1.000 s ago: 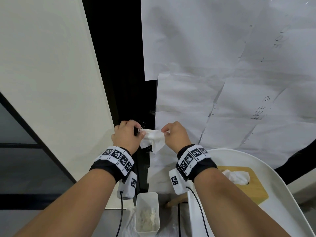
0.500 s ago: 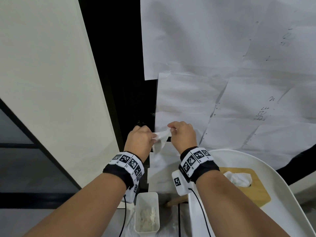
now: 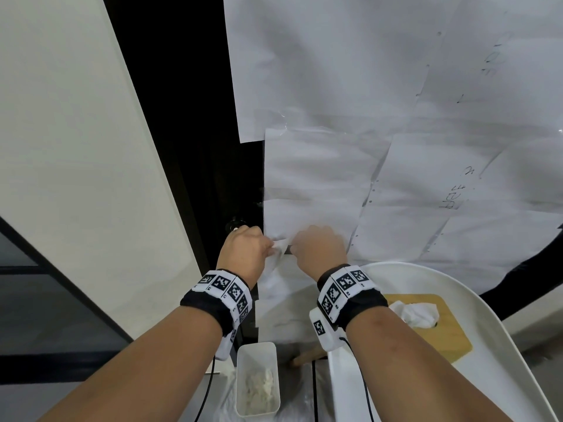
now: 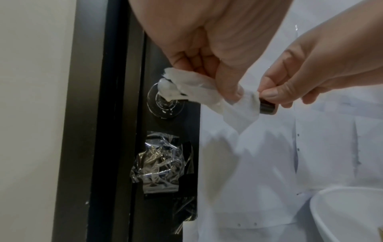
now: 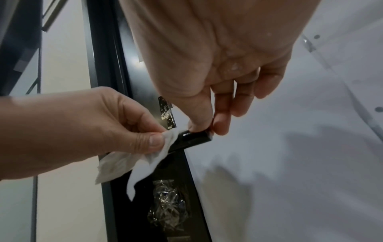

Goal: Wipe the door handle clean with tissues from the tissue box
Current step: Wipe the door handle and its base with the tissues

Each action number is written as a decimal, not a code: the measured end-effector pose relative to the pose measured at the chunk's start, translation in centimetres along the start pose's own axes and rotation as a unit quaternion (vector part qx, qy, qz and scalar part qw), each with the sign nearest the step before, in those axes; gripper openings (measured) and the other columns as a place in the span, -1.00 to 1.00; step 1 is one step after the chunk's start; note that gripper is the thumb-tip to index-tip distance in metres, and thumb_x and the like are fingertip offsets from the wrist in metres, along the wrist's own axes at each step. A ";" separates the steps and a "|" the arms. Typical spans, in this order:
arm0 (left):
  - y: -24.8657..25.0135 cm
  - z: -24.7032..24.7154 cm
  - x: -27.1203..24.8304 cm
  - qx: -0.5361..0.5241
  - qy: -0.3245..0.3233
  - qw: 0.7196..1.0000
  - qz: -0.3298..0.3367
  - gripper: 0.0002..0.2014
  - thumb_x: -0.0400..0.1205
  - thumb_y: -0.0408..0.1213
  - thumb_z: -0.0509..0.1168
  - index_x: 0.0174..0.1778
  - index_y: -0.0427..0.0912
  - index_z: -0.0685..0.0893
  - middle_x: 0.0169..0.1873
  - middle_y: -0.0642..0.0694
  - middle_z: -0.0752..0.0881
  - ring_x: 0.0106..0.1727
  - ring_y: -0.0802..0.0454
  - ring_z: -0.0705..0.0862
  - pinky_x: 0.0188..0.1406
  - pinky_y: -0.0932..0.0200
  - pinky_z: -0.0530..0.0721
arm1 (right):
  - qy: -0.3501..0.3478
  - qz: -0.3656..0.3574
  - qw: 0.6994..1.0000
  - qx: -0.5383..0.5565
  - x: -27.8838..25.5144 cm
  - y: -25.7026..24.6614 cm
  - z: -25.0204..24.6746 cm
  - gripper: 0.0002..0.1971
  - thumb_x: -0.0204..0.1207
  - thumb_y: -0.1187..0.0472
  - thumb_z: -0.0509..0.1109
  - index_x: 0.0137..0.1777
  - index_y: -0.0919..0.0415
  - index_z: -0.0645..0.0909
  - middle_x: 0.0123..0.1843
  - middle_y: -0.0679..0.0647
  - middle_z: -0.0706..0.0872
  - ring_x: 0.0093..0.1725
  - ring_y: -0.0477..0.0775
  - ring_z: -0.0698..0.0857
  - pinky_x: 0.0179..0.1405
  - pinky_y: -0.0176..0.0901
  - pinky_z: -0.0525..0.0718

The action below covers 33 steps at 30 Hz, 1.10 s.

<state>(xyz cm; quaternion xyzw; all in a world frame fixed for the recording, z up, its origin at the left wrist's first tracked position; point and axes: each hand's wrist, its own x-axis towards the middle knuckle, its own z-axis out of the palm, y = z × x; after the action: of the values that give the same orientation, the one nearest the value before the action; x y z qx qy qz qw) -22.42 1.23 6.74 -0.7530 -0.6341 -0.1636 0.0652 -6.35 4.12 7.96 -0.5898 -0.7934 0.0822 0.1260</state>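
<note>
Head view: both my hands on the door handle, tissue wrapped on it

Head view, my left hand and my right hand sit side by side at the black door, white tissue showing between them. Sheets of white paper are taped over the door's right part.

Left wrist view: my left fingers are curled down onto the tissue, thumb pressing it against the door handle. Tissue is draped along the lever from the round metal base plate out toward the tip, a loose corner hanging below. Only the black end of the lever is bare.

Right wrist view: my right thumb and fingers pinch the bare black tip of the handle, fingers clamped together on it. My left hand grips the tissue just beside that tip, touching the lever. Crumpled clear tape or plastic is stuck to the door below the handle.

Tissue box with a wooden top and a tissue sticking up sits in a white tray at lower right, well apart from the handle. A small white bin with crumpled tissues stands below my wrists.
</note>
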 end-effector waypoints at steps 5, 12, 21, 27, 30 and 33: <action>-0.2 0.4 -0.2 0.023 -0.015 1.000 -0.003 -0.86 0.31 -0.30 0.62 -0.44 -0.07 0.77 -0.51 0.00 0.59 -0.45 -0.02 0.55 -0.41 0.14 0.58 | 0.001 -0.002 1.000 -0.001 0.2 0.1 0.3 -0.77 0.60 0.05 0.24 0.08 -0.02 0.72 0.04 0.02 0.68 0.13 0.18 0.55 0.03 0.00 0.39; 0.0 0.3 -0.3 0.030 -0.012 0.999 0.016 -0.81 0.21 -0.25 0.64 -0.49 -0.14 0.73 -0.53 -0.05 0.56 -0.43 -0.08 0.56 -0.40 0.08 0.60 | -0.003 -0.020 0.999 -0.033 0.4 -0.3 0.6 -0.77 0.60 0.14 0.21 0.10 0.10 0.68 0.09 0.10 0.65 0.14 0.22 0.55 0.07 0.04 0.43; -1.1 0.3 -1.2 -0.017 0.033 0.999 -0.013 -0.89 0.35 -0.27 0.58 -0.27 -0.03 0.81 -0.30 -0.02 0.60 -0.30 -0.04 0.54 -0.34 0.06 0.54 | -0.019 -0.027 0.999 -0.017 0.4 0.2 0.6 -0.78 0.64 0.11 0.19 0.11 0.06 0.66 0.05 0.08 0.64 0.10 0.20 0.55 0.01 -0.01 0.40; -1.0 0.0 -0.8 0.019 0.018 1.000 0.014 -0.82 0.23 -0.40 0.65 -0.45 -0.14 0.76 -0.50 -0.07 0.51 -0.47 -0.05 0.50 -0.46 0.14 0.47 | -0.049 -0.049 0.997 -0.046 0.6 -0.1 0.3 -0.73 0.64 0.03 0.19 0.15 0.10 0.65 0.06 0.13 0.63 0.10 0.22 0.56 -0.02 0.02 0.47; -0.8 -0.2 -0.7 0.001 0.011 1.000 -0.001 -0.77 0.17 -0.53 0.63 -0.47 -0.15 0.76 -0.53 -0.07 0.50 -0.52 -0.04 0.49 -0.53 0.18 0.46 | -0.042 -0.051 0.996 -0.060 0.6 -0.5 0.2 -0.74 0.65 0.07 0.20 0.14 0.15 0.65 0.08 0.14 0.65 0.12 0.24 0.57 0.01 0.04 0.50; -0.7 0.0 -0.9 -0.006 0.015 0.999 -0.037 -0.72 0.19 -0.57 0.58 -0.35 -0.09 0.82 -0.51 -0.02 0.45 -0.47 0.06 0.39 -0.53 0.23 0.30 | -0.036 -0.046 0.997 -0.055 0.5 -0.6 0.2 -0.75 0.64 0.07 0.22 0.10 0.17 0.65 0.06 0.15 0.66 0.10 0.24 0.58 -0.02 0.04 0.52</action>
<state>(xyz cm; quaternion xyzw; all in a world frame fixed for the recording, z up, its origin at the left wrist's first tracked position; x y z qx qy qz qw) -23.19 0.52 6.42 -0.7266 -0.6597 -0.1809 0.0644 -7.11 4.38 7.95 -0.5556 -0.8269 0.0537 0.0683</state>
